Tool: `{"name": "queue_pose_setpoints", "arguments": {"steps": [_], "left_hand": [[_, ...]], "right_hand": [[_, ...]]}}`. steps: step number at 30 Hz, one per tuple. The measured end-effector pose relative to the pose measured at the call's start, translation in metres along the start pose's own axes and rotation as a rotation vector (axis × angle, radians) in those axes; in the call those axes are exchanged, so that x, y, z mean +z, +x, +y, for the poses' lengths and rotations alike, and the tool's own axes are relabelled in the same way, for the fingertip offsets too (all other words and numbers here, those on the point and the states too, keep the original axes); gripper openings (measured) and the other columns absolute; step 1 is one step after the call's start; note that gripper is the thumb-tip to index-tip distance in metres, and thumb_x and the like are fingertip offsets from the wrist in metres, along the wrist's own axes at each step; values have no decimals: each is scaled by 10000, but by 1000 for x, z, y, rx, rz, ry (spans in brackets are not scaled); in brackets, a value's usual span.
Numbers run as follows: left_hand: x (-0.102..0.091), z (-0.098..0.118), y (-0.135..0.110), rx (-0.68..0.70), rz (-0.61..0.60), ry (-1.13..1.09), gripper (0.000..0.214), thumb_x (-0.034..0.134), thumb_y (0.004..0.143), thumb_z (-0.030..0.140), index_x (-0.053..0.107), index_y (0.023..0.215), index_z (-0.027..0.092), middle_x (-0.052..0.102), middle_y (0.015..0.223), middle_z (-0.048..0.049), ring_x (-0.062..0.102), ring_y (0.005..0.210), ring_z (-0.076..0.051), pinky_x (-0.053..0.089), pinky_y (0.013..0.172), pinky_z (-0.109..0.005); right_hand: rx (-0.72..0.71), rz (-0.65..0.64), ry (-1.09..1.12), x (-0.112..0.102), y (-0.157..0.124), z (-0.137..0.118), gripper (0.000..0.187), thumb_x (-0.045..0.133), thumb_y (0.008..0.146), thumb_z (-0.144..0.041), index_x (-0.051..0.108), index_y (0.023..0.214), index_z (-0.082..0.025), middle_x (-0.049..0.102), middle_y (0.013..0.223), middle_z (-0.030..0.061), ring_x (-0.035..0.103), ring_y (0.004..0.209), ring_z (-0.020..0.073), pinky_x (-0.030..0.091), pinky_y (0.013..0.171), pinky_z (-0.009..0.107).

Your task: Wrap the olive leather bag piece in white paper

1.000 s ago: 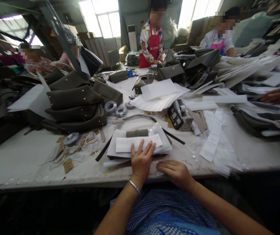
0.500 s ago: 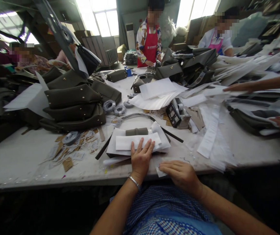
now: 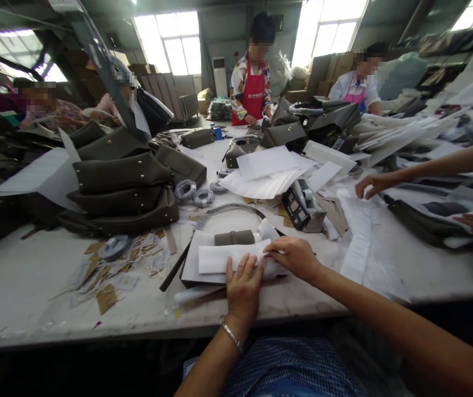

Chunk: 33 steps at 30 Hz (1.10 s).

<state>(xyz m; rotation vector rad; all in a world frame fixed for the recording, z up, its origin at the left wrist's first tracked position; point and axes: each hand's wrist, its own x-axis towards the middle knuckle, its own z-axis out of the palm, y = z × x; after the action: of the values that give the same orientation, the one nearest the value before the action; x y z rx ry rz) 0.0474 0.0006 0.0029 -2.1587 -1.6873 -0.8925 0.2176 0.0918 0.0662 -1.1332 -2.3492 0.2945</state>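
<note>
A dark olive handbag (image 3: 187, 280) lies in front of me with its handle (image 3: 228, 207) arched behind it. White wrapping sheet (image 3: 264, 227) covers it, with an olive rolled piece (image 3: 235, 237) on top. Nearer to me is a folded white foam strip (image 3: 215, 260). Flat on this strip rests my left hand (image 3: 243, 284), fingers stretched out. At the strip's right end my right hand (image 3: 296, 257) has thumb and fingers pinched together; whatever is between the fingertips is too small to make out.
Olive bags (image 3: 124, 176) are stacked at the left, near brown tags (image 3: 106, 299) and a wrapped coil (image 3: 114, 248). A small box (image 3: 296, 207) and white sheets (image 3: 272, 165) lie behind. At right, a co-worker's hand (image 3: 379, 183) hovers over plastic strips (image 3: 356, 242).
My right hand has moved from the table edge up to the foam strip's right end. My left hand stays on the strip. The co-worker's hand at right has come nearer. The view has tilted up.
</note>
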Motion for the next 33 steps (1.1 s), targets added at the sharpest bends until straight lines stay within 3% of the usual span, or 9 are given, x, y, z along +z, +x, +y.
{"name": "queue_pose_setpoints", "arguments": {"steps": [6,11,15,21,25,27,29,31,33], "left_hand": [[-4,-2,2,-9,-14,-95,356,550,961,219,574,1316,229,693,1256,-48,601,1227,-213,210,1224,-508],[-7,-4,3,-3,1,-83,350,510,976,207,564,1322,218,681,1278,-49,614,1204,-184,264,1204,-438],[-6,-7,1,103,4,-5,398,459,993,173,537,1366,289,633,1353,-21,600,1222,-187,317,1161,-413],[-7,-10,1,152,-63,33,390,425,1003,174,542,1365,265,622,1358,11,602,1220,-205,426,1059,-390],[-7,-10,3,119,-55,15,373,434,1000,174,560,1344,246,643,1334,5,613,1206,-194,440,1036,-372],[-7,-9,4,114,-47,1,380,434,995,160,561,1343,245,650,1323,-1,616,1202,-193,441,1033,-368],[-7,-9,5,114,-41,-10,388,435,989,147,562,1342,247,655,1315,-6,618,1200,-196,444,1030,-369],[-8,-9,5,112,-35,-16,391,434,987,143,564,1340,249,656,1312,-5,621,1197,-198,450,1022,-371],[-8,-9,6,109,-26,-21,387,426,990,147,568,1334,251,658,1309,1,625,1191,-197,455,1015,-370]], "right_hand": [[-64,-50,61,10,11,12,98,771,818,-295,727,750,-241,709,917,29,629,940,206,503,838,317],[37,-240,18,3,23,14,121,798,782,-301,707,784,-222,680,893,17,618,889,193,471,733,280],[41,-269,26,1,29,17,139,793,780,-322,698,767,-222,673,852,-1,619,786,158,417,627,243],[89,-181,64,11,23,14,150,777,792,-328,687,751,-216,669,859,0,622,731,149,428,614,248],[98,-23,131,-13,15,31,95,647,903,-284,693,854,-216,682,930,30,650,809,160,513,751,271],[257,163,227,-40,15,54,109,625,915,-296,705,932,-225,697,1034,55,658,953,198,523,872,300],[540,332,331,-68,20,84,162,645,902,-305,702,1030,-224,686,1169,74,638,1086,229,504,970,324],[746,353,397,-89,29,114,198,632,913,-296,683,1065,-180,687,1195,115,654,1086,241,519,975,344],[861,279,474,-100,40,139,200,582,946,-292,678,984,-121,728,1064,169,706,967,240,569,899,358]]}}
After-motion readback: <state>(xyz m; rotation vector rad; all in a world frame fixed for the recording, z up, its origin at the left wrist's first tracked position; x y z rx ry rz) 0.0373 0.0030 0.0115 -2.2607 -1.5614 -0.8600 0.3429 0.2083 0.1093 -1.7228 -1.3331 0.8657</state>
